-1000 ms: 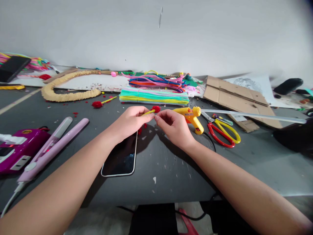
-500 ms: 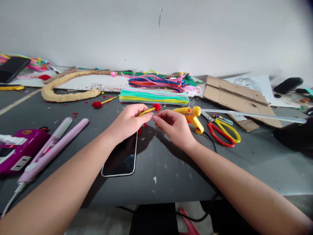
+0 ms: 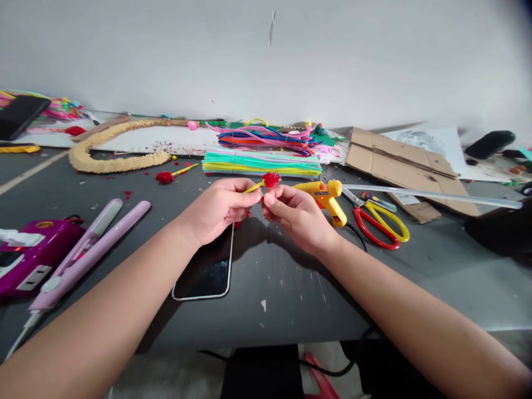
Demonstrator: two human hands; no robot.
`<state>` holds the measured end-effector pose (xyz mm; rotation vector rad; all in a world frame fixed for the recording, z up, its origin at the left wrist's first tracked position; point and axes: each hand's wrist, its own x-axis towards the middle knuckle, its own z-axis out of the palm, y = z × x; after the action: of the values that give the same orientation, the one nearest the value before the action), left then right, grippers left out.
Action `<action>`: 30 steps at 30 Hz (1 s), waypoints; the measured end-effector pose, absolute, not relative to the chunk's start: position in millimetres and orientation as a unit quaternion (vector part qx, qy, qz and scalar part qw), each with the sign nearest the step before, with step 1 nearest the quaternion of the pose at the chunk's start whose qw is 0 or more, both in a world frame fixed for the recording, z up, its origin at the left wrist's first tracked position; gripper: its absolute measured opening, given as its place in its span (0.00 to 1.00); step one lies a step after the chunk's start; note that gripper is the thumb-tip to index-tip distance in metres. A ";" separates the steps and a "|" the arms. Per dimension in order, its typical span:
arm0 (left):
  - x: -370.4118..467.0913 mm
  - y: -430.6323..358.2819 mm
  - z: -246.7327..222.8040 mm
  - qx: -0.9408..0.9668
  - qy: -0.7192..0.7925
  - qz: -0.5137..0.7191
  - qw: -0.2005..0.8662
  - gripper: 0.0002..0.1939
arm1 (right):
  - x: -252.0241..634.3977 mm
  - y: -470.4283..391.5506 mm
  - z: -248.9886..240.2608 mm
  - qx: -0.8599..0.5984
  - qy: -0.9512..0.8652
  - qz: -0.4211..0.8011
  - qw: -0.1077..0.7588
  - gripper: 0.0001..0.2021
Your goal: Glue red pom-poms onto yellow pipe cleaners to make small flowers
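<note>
My left hand (image 3: 220, 206) pinches the yellow stem of a small red flower (image 3: 271, 179), whose head points right above the fingertips. Close beside it, my right hand (image 3: 293, 213) has thumb and forefinger pressed together just below the flower head; a bit of red shows between the two hands, too small to make out. Under my left hand lies a phone (image 3: 205, 269) with a dark screen. A yellow glue gun (image 3: 330, 200) with a long clear stick rests right behind my right hand. Another red flower (image 3: 165, 177) with a yellow stem lies further back at the left.
Bundles of coloured pipe cleaners (image 3: 261, 163) lie at the back. Scissors (image 3: 376, 224) and cardboard (image 3: 409, 166) are on the right. A pink hair straightener (image 3: 97, 246), a purple power box (image 3: 39, 252) and a curved beige strip (image 3: 89, 160) are on the left.
The flower has turned and shifted slightly right, its stem now straighter. My left fingers have curled in below the stem, and my right fingertips have moved up close to the flower head.
</note>
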<state>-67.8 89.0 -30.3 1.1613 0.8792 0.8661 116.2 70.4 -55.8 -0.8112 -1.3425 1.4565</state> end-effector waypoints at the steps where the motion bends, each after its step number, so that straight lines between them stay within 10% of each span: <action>1: -67.8 88.9 -30.5 0.510 0.383 0.383 0.668 0.07 | 116.4 70.2 -55.6 -0.327 -0.546 0.604 0.481 0.16; 20: -76.5 97.8 -33.7 0.719 0.547 0.307 0.301 0.17 | 126.6 80.9 -59.2 -0.415 -0.594 0.472 0.503 0.16; 30: -75.4 94.4 -32.1 0.747 0.535 0.267 0.292 0.15 | 127.5 83.5 -58.6 -0.423 -0.594 0.475 0.493 0.16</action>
<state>-75.4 94.4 -32.1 1.9893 1.4252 0.7109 127.5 83.5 -58.6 -1.0252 -1.4421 1.1520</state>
